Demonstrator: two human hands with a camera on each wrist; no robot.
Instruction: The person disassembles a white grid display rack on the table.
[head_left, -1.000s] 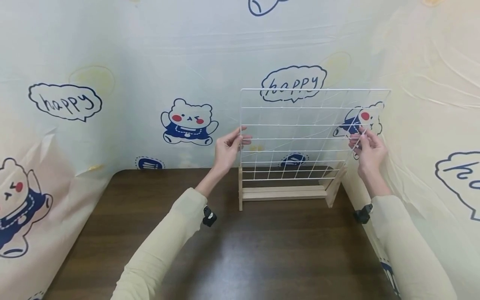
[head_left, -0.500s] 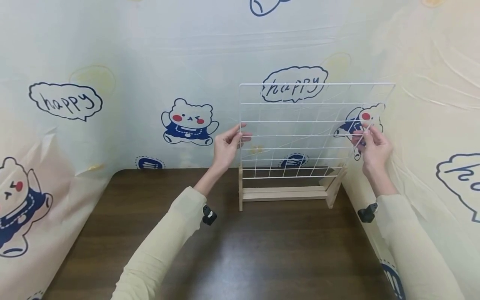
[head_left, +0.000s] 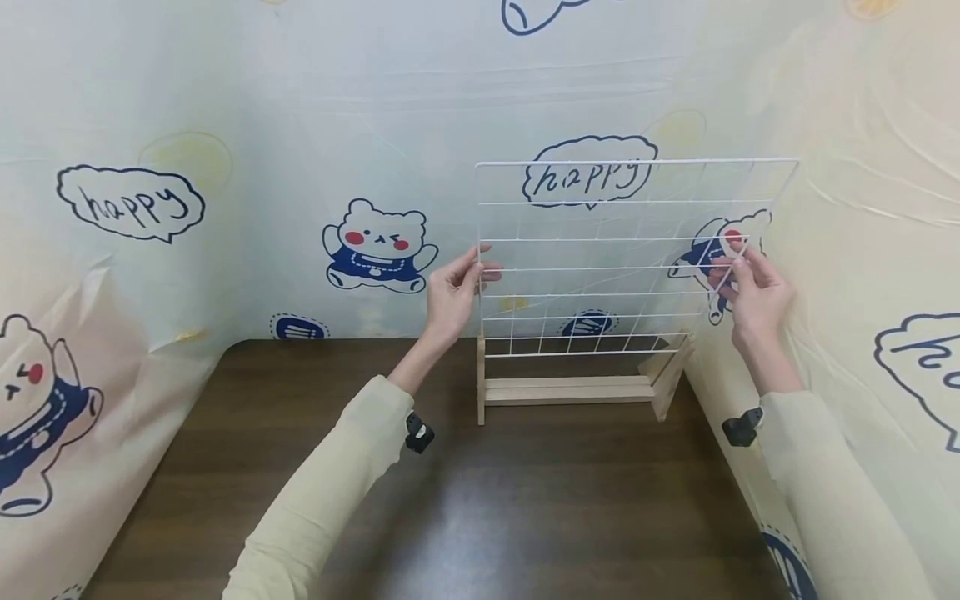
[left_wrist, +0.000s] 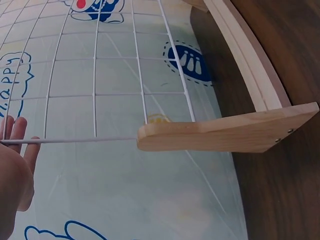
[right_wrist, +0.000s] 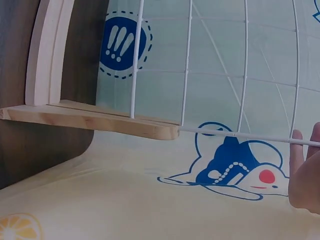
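Observation:
A white wire grid panel (head_left: 600,240) stands in a pale wooden stand (head_left: 570,392) at the right back of the table. My left hand (head_left: 450,300) pinches its left edge about midway up, thumb in front and fingertips behind the wires. On the opposite edge my right hand (head_left: 761,304) holds the frame wire between thumb and fingers. Seen from the left wrist, the panel's lower end sits at a rounded wooden side piece (left_wrist: 210,135). A matching side piece (right_wrist: 100,120) meets the grid in the right wrist view.
The dark brown wooden table (head_left: 480,500) extends in front of the stand. Behind and on both sides hangs a pale printed sheet (head_left: 255,208) with bear drawings, close to the stand's right side.
The grid's top edge has risen in view and grown wider, so the panel tilts more towards me. My right hand has shifted right and slightly up; my left hand has barely moved. The stand stays put.

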